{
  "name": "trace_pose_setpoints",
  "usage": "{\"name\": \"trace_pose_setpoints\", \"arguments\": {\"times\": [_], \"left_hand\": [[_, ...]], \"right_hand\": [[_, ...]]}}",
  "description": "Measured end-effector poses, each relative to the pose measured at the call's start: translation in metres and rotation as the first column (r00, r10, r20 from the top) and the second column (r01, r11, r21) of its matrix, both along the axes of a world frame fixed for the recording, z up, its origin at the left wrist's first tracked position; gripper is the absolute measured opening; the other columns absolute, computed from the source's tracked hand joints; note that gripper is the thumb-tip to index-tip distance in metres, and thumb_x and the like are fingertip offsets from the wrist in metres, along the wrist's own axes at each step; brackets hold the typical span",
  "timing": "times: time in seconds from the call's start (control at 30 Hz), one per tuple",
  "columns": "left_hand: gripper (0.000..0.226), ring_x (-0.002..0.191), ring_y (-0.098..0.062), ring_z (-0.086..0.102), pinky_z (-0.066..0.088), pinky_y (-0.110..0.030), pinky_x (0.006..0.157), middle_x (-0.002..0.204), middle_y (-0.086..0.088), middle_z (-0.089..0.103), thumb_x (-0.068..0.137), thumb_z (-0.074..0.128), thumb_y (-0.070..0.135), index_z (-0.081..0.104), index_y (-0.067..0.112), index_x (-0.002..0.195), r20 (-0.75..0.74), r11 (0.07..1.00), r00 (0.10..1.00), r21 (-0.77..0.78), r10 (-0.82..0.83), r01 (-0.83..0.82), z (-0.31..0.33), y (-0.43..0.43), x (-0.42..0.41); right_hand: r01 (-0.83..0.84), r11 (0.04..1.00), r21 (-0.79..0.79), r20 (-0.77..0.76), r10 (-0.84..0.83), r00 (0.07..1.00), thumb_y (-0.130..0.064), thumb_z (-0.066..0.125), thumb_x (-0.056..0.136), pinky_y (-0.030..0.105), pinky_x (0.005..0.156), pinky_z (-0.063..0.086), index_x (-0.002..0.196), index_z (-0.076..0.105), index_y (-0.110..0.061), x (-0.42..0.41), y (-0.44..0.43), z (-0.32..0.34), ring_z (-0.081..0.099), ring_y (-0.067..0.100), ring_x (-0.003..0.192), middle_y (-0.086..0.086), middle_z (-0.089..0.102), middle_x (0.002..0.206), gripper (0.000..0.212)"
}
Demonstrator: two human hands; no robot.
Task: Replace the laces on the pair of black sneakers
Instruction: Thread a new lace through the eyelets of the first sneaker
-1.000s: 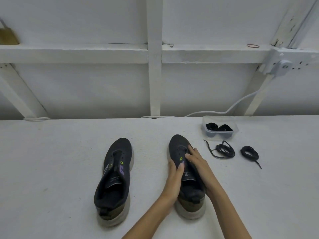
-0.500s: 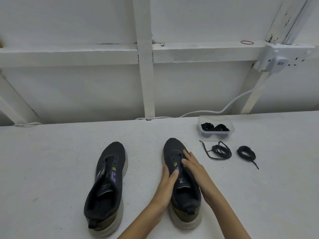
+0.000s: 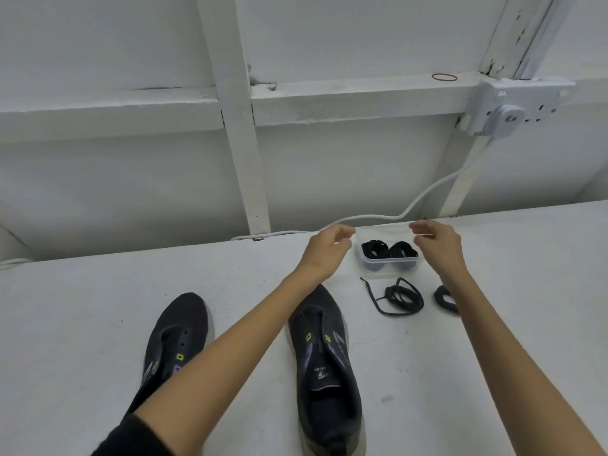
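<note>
Two black sneakers without laces lie on the white table, toes pointing away from me. The left sneaker (image 3: pixel 179 337) is partly under my left forearm, and the right sneaker (image 3: pixel 325 366) lies between my arms. A clear plastic container (image 3: pixel 388 260) at the back holds two coiled black laces (image 3: pixel 390 249). My left hand (image 3: pixel 324 251) is at its left side and my right hand (image 3: pixel 439 241) at its right side. Both have loosely curled fingers near the rim, and no grip shows. One loose coiled black lace (image 3: pixel 401 296) lies in front of the container. Another loose lace (image 3: pixel 442 297) is half hidden by my right forearm.
A white cable (image 3: pixel 424 195) runs from a wall socket box (image 3: pixel 503 113) down along the table's back edge. White wooden wall framing stands right behind the table. A red rubber band (image 3: pixel 444 77) lies on the ledge above.
Both hands have left the right sneaker and moved forward to either side of the lace container. The camera has tilted, so the shoes now sit lower in the view.
</note>
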State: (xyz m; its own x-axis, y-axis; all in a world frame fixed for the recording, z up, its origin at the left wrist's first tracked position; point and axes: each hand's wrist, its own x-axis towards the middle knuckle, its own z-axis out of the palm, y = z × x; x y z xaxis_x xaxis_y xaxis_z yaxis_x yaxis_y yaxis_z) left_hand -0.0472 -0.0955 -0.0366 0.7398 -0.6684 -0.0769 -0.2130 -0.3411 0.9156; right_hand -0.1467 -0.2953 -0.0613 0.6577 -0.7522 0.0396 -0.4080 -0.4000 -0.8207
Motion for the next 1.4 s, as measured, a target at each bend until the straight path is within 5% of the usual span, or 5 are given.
{"name": "trace_pose_setpoints", "arguments": {"times": [0.3, 0.63, 0.77, 0.97, 1.4], "left_hand": [[0.044, 0.119, -0.03, 0.052, 0.046, -0.04, 0.087, 0.132, -0.009, 0.054, 0.095, 0.041, 0.002, 0.052, 0.014, 0.136, 0.473, 0.841, 0.775, 0.524, -0.419, 0.135, -0.04, -0.1, 0.017], [0.025, 0.108, -0.021, 0.061, 0.036, -0.027, 0.073, 0.116, -0.003, 0.064, 0.094, 0.051, 0.006, 0.062, 0.016, 0.114, 0.549, 0.618, 0.52, 0.785, -0.654, -0.052, -0.05, -0.135, 0.026], [0.024, 0.109, -0.023, 0.06, 0.043, -0.029, 0.081, 0.116, -0.007, 0.063, 0.093, 0.051, 0.001, 0.062, 0.011, 0.113, 0.566, 0.635, 0.52, 0.771, -0.64, -0.057, -0.051, -0.138, 0.027], [0.022, 0.105, -0.032, 0.06, 0.04, -0.032, 0.073, 0.113, -0.015, 0.062, 0.087, 0.058, 0.0, 0.064, 0.004, 0.108, 0.511, 0.637, 0.551, 0.769, -0.66, 0.049, -0.039, -0.135, 0.037], [0.022, 0.089, -0.029, 0.064, 0.046, -0.031, 0.071, 0.093, -0.011, 0.073, 0.085, 0.062, 0.006, 0.075, 0.01, 0.103, 0.579, 0.84, 0.753, 0.539, -0.313, -0.066, 0.008, 0.053, 0.143]], "right_hand": [[-0.397, 0.857, -0.329, -0.555, 0.165, 0.816, 0.009, 0.051, 0.083, 0.032, 0.088, 0.047, 0.125, 0.064, -0.013, 0.047, -0.04, -0.022, 0.06, 0.027, 0.112, 0.011, 0.064, 0.125, 0.049], [-0.575, 0.718, -0.392, -0.769, 0.087, 0.633, 0.001, 0.05, 0.086, 0.029, 0.068, 0.04, 0.101, 0.067, -0.008, 0.071, -0.036, -0.036, 0.055, 0.026, 0.081, 0.01, 0.059, 0.096, 0.024], [-0.569, 0.72, -0.396, -0.788, 0.051, 0.613, 0.003, 0.053, 0.087, 0.028, 0.066, 0.037, 0.072, 0.05, -0.01, 0.074, -0.036, -0.037, 0.045, 0.024, 0.075, 0.003, 0.037, 0.071, 0.02], [-0.563, 0.776, -0.284, -0.755, 0.181, 0.63, 0.003, 0.055, 0.085, 0.033, 0.069, 0.045, 0.101, 0.068, 0.001, 0.075, -0.035, -0.017, 0.058, 0.031, 0.088, 0.018, 0.06, 0.105, 0.021], [-0.608, 0.781, -0.144, -0.47, 0.487, 0.737, -0.002, 0.069, 0.073, 0.022, 0.051, 0.037, 0.073, 0.064, -0.015, 0.147, 0.067, 0.067, 0.055, 0.022, 0.074, 0.007, 0.06, 0.077, 0.013]]}}
